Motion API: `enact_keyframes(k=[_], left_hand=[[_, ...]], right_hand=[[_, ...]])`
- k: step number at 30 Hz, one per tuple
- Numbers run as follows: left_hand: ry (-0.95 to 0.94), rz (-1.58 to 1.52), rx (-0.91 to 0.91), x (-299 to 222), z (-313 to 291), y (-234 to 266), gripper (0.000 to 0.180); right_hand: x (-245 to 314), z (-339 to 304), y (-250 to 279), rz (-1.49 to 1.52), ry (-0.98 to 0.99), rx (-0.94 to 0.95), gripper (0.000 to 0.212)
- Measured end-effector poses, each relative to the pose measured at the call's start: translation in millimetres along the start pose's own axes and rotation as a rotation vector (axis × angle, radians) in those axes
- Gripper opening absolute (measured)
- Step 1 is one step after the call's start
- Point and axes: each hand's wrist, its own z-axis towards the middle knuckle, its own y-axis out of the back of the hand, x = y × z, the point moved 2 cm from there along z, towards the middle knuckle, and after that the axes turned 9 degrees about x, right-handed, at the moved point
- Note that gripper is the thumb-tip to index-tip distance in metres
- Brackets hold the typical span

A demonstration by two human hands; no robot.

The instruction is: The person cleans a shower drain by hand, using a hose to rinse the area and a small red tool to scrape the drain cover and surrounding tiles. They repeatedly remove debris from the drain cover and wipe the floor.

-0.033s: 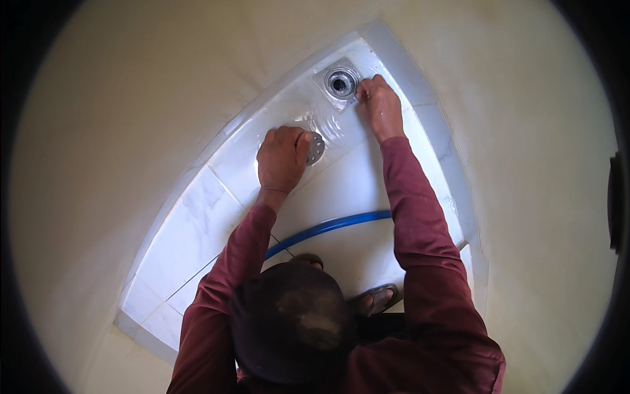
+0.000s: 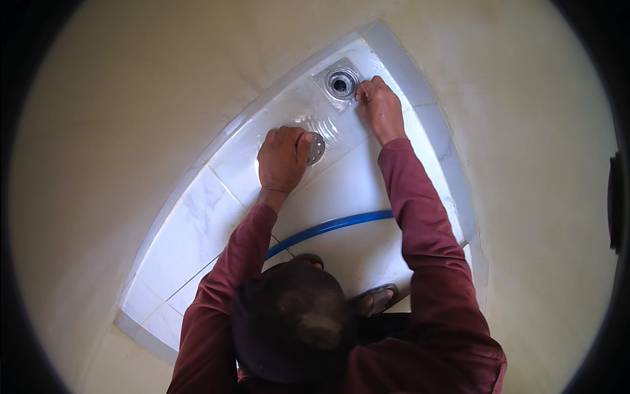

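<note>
My left hand (image 2: 282, 159) is closed on a round grey metal drain cover (image 2: 317, 149) with small holes, low over the wet tiles. Part of the cover is hidden under the fingers. At the far corner, a square metal floor drain (image 2: 340, 85) is set into the floor, its round opening uncovered. Beside its right rim, my right hand (image 2: 383, 110) has its fingertips pinched together. Whatever those fingers hold, if anything, is hidden. Both forearms wear dark red sleeves.
Shallow rippling water (image 2: 321, 125) lies on white marbled tiles (image 2: 203, 217). A blue hose (image 2: 328, 225) curves across the floor near my sandalled foot (image 2: 379, 299). Grey skirting (image 2: 420, 85) and cream walls (image 2: 525, 164) close in on both sides, meeting behind the drain.
My right forearm has shifted very slightly, while its fingertips stay by the drain's rim. The left hand and the drain cover look unmoved. The water's ripples differ a little.
</note>
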Motion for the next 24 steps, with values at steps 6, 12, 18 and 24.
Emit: enact_keyframes(k=[6, 12, 18, 24], left_hand=[[0.021, -0.031, 0.016, -4.7, -0.9, 3.2, 0.025], [-0.029, -0.063, -0.022, -1.5, -0.1, -0.4, 0.022], [-0.093, -0.005, -0.047, -1.2, 0.5, -1.1, 0.021], [-0.103, 0.003, -0.053, 2.6, -1.3, -0.5, 0.023]], right_hand=[[-0.4, -0.7, 1.0, -0.018, -0.043, 0.021, 0.011], [4.5, -3.3, 6.6, -0.058, -0.067, 0.051, 0.013], [-10.1, 6.7, 12.4, 0.014, -0.094, -0.021, 0.009], [-5.0, -3.4, 9.2, 0.186, -0.118, -0.004, 0.002]])
